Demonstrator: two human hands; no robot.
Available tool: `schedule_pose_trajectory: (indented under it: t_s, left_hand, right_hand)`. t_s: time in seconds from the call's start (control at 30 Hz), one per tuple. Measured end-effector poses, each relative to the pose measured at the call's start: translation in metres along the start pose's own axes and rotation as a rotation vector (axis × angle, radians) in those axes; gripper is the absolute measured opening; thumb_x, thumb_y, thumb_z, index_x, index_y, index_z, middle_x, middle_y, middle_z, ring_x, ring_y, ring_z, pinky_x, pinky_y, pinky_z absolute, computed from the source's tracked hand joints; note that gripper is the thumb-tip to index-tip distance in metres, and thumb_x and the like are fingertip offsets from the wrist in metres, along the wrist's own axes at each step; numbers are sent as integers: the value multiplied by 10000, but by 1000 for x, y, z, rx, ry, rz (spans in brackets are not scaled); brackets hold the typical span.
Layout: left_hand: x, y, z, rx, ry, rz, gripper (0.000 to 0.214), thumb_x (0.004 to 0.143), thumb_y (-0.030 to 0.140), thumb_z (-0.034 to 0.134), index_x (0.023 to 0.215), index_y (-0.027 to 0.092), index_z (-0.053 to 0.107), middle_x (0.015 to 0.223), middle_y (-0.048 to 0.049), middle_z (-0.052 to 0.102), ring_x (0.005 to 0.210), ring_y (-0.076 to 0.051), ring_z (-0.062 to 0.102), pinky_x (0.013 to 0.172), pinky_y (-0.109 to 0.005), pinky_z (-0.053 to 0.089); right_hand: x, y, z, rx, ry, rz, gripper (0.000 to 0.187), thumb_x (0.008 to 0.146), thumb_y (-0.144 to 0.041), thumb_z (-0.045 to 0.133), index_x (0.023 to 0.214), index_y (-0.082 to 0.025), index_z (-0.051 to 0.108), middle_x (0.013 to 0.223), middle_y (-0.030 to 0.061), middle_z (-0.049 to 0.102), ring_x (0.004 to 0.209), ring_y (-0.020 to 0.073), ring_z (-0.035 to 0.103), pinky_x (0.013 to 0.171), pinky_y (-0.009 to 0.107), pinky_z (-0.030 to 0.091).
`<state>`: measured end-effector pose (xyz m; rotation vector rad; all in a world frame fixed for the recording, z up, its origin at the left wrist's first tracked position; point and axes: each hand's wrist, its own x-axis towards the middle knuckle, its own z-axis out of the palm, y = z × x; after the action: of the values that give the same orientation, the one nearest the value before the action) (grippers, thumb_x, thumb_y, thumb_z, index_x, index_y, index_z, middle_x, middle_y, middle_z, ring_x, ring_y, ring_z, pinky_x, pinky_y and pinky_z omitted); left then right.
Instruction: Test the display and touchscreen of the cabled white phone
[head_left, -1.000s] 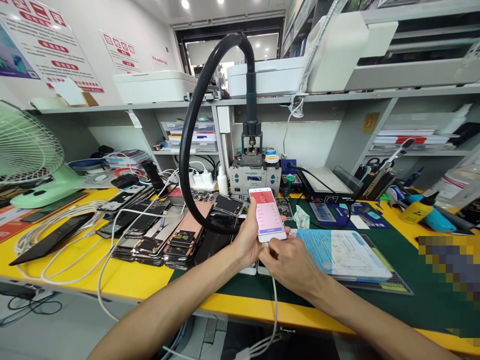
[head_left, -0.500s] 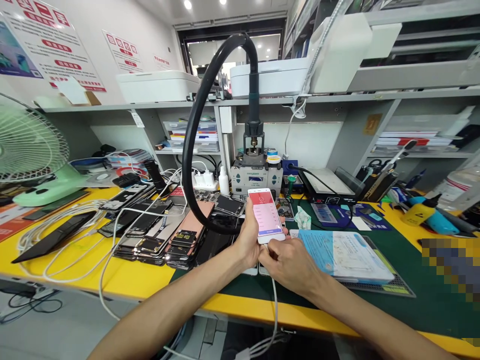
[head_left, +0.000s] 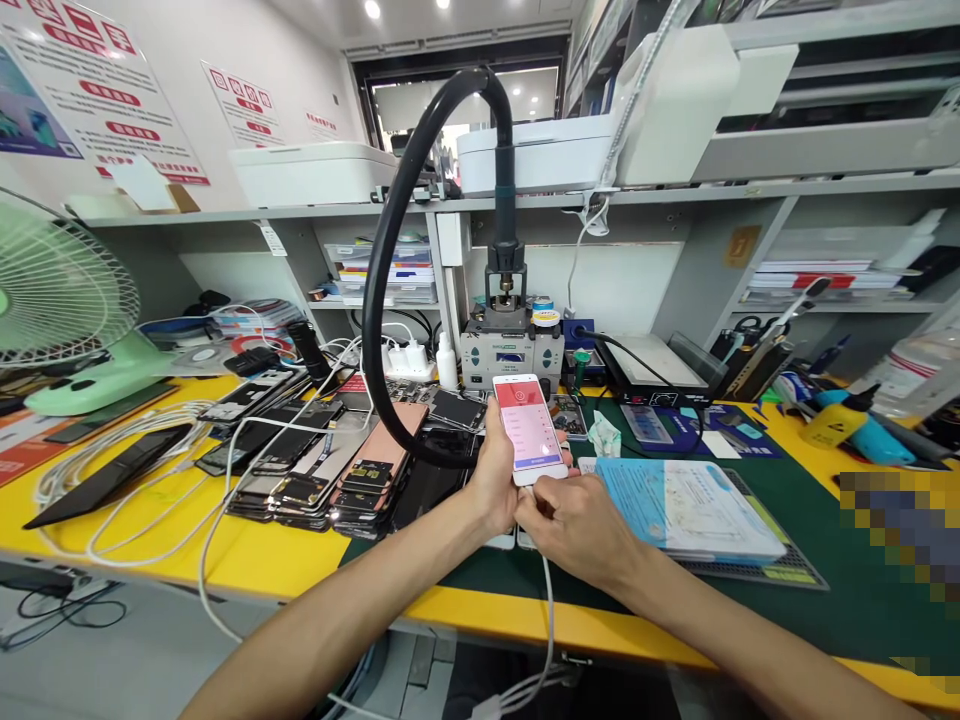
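A white smartphone (head_left: 529,430) with a lit red and pink screen is held upright, tilted slightly, over the front of the bench. Around its left side and back wraps my left hand (head_left: 495,465). At the phone's bottom edge my right hand (head_left: 566,515) pinches the end of a white charging cable (head_left: 550,610), which hangs down over the bench edge. My fingers hide the plug, so I cannot tell if it sits in the port. Below my hands, parts of light-coloured phones (head_left: 501,541) lie on the green mat (head_left: 480,575).
Stacked phone parts (head_left: 360,480) and loose white cables (head_left: 127,480) cover the left. Behind the phone stands a hot-air station (head_left: 510,355) with a looping black hose (head_left: 379,290). A blue-and-white packet (head_left: 682,510) lies to the right; a green fan (head_left: 67,300) stands far left.
The view shifts very slightly. Both hands keep the same hold on the phone and cable, and nothing else visibly moves.
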<state>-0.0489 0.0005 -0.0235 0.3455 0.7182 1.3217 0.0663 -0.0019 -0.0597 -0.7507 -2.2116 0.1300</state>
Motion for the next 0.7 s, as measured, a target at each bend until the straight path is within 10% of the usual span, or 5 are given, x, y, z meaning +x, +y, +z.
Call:
schedule_pose_trajectory:
  t_s: [0.7]
  left_hand:
    - [0, 30, -12, 52, -214, 62, 670, 841, 698, 380, 1057, 115, 629, 975, -130, 666, 783, -278, 680, 610, -477, 592]
  right_hand:
    - [0, -9, -14, 322, -139, 88, 332, 887, -239, 511, 580, -189, 395, 471, -46, 467, 416, 56, 393, 468, 229, 277]
